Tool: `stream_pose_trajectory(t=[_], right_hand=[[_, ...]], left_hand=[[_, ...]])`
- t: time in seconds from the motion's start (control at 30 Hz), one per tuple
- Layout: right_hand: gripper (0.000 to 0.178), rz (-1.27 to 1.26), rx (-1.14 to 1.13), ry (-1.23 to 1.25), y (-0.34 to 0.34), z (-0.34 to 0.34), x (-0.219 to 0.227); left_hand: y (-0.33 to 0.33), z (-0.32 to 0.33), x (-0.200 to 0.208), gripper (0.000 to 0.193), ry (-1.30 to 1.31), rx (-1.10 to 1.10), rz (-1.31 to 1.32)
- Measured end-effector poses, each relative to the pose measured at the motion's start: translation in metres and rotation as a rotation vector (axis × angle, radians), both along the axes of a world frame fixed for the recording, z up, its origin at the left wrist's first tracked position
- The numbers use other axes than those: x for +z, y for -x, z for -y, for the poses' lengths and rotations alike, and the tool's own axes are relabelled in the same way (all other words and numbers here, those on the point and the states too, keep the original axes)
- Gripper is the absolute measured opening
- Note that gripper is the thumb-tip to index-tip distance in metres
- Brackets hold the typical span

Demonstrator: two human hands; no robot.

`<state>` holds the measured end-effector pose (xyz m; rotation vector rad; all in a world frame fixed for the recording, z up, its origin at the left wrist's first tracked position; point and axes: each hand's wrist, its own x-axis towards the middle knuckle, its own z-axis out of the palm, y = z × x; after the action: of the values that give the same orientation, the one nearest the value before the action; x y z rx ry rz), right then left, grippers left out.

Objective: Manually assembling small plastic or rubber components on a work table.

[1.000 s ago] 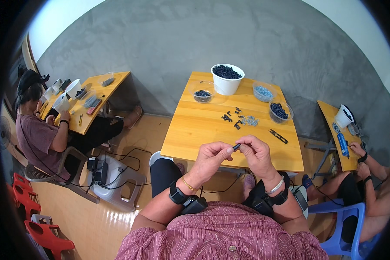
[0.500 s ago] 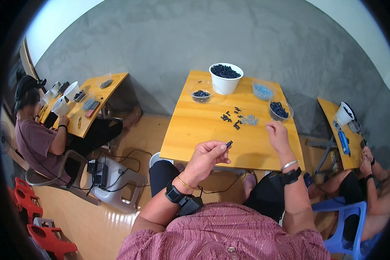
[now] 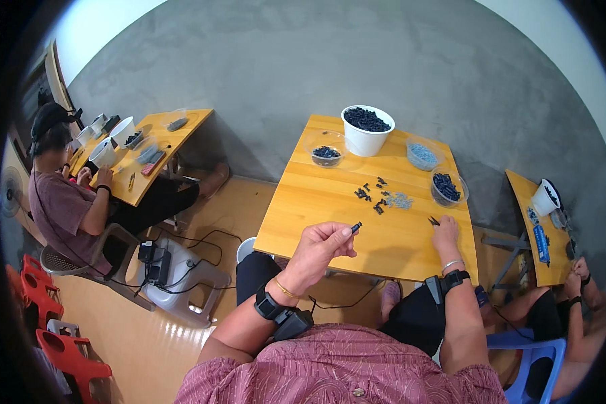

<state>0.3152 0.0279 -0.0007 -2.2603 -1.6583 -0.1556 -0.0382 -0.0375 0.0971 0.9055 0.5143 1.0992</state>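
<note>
No words or numbers can be read clearly. Pale print is borne by a long blue package (image 3: 541,244), which is laid on the counter (image 3: 551,273) at the far right, but it is too small to be made out.

The right hand (image 3: 446,236) hides most of the snips (image 3: 433,221); the left hand (image 3: 324,246) partly covers a black piece (image 3: 357,227).

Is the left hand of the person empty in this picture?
No: the left hand pinches a small dark piece between the thumb and the forefinger.
</note>
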Motion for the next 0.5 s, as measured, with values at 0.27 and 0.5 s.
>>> stream_pose_trajectory(t=[0.27, 0.5], right_hand=[[0.029, -0.138, 0.031, 0.008, 0.008, 0.032, 0.003], [0.013, -0.965, 0.266, -0.076, 0.042, 0.054, 0.030]], left_hand=[[0.003, 0.006, 0.003, 0.011, -0.036, 0.034, 0.022], [0.007, 0.013, 0.009, 0.010, -0.091, 0.087, -0.044]])
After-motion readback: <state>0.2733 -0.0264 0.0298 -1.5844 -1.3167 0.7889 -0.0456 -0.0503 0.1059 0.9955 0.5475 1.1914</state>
